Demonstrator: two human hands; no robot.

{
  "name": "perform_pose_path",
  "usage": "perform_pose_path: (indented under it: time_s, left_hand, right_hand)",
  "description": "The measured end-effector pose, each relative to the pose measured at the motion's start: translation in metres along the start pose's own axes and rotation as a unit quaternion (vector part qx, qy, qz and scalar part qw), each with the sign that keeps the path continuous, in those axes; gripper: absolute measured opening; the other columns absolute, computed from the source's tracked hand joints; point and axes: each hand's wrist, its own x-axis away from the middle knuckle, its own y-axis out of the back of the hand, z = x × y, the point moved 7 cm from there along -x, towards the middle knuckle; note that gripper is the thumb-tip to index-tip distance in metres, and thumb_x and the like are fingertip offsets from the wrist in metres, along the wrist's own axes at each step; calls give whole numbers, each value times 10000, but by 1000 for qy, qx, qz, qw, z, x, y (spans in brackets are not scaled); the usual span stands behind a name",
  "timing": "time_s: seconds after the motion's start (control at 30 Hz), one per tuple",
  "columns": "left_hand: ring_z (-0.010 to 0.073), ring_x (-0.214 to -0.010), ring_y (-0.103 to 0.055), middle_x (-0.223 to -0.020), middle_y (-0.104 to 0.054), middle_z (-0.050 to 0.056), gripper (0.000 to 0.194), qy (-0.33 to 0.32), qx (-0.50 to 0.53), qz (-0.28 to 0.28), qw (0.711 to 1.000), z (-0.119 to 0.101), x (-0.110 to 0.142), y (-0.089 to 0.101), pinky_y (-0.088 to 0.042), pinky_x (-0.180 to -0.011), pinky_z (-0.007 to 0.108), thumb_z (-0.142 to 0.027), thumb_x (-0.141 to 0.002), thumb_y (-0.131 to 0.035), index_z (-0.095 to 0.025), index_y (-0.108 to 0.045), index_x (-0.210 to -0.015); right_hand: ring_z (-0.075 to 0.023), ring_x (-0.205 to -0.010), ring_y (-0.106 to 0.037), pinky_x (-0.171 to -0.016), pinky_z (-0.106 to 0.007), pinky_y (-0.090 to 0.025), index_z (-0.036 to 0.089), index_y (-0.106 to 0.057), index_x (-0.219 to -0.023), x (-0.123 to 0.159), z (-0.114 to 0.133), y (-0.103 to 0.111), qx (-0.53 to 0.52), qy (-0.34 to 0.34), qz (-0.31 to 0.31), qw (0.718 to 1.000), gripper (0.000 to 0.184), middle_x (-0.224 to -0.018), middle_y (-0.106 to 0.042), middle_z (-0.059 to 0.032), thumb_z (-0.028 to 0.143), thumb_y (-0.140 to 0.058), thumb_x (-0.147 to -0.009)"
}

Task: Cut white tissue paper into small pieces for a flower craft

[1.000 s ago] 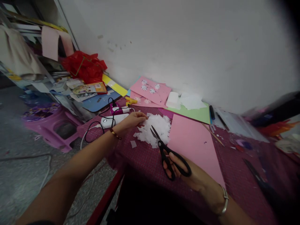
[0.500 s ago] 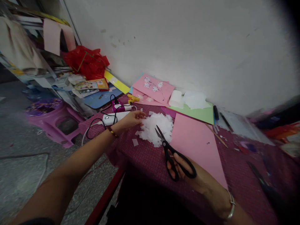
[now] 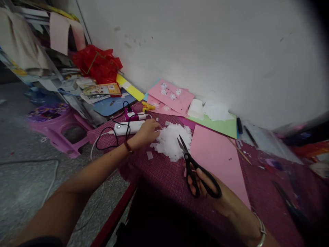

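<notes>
My right hand (image 3: 205, 187) grips black scissors (image 3: 197, 169) by the handles, blades slightly apart and pointing at a heap of white paper scraps (image 3: 173, 140). My left hand (image 3: 146, 132) reaches across with fingers curled at the left edge of that heap, touching the scraps. A large pink sheet (image 3: 218, 161) lies just right of the heap on the red checked tablecloth (image 3: 159, 171).
A white power strip (image 3: 127, 127) with black cables and a yellow glue gun (image 3: 147, 107) lie behind my left hand. Pink flower cards (image 3: 172, 96), a green sheet (image 3: 221, 124), pens (image 3: 239, 125) line the wall. A purple stool (image 3: 61, 128) and cluttered shelves stand left.
The view has drifted a little. My left hand has curled more tightly at the edge of the scrap heap. My right hand still holds the scissors in much the same place.
</notes>
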Motion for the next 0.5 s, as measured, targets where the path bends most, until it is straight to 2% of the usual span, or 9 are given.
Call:
perform_pose_path:
  time_s: [0.13,0.23,0.37,0.5]
  left_hand:
    - [267,-900,-593,-829,-660,87,78,14,8,39,999,-11,0,-23,-446,-898,390,-244,-709,-715,-168,-731,-721]
    - [235,-801,-585,-744,-638,69,25,30,31,52,998,-15,-3,-32,-443,-811,354,-161,-657,-684,-164,-690,-633]
    - [142,-593,-517,-613,-589,9,96,67,104,80,989,-9,-7,-28,-385,-603,270,-123,-683,-575,-160,-635,-619]
    - [96,-536,-447,-610,-559,-18,95,102,183,83,974,0,-6,-11,-332,-524,229,-167,-718,-545,-151,-621,-663]
  right_hand:
    - [-150,-636,-539,-584,-324,-364,210,-658,-944,1,-4,-2,-7,-16,5,1000,452,-822,-637,-48,655,-610,-881]
    - [-147,-638,-541,-588,-321,-367,208,-664,-996,1,-5,-3,-10,-8,8,1000,443,-822,-641,-46,636,-603,-898]
    - [-159,-651,-545,-593,-326,-376,227,-660,-1042,1,-4,1,-28,5,5,1000,416,-829,-642,-44,615,-606,-904]
    - [-161,-657,-542,-600,-322,-383,222,-669,-1030,7,-2,3,-39,-3,5,999,410,-831,-631,-43,609,-596,-913]
